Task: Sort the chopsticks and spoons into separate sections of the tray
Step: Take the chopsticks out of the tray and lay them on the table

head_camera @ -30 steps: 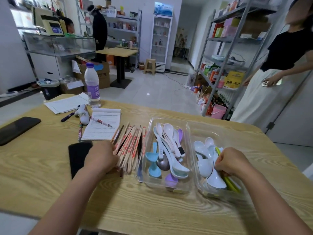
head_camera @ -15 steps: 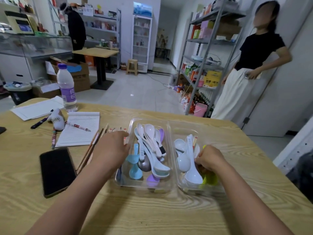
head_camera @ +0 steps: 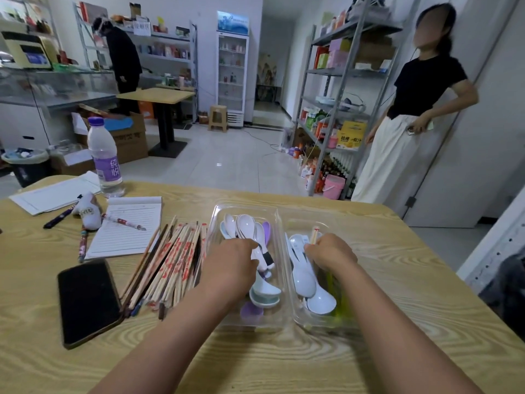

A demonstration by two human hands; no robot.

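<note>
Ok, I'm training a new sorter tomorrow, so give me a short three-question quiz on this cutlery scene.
1. True or false: the chopstick pile lies on the table, left of the tray.
2. What does the right hand hold? A) a pen B) a pale chopstick C) the phone
3. Which tray section is the left hand over?

Key: 1 true; 2 B; 3 the left section, among the spoons.
</note>
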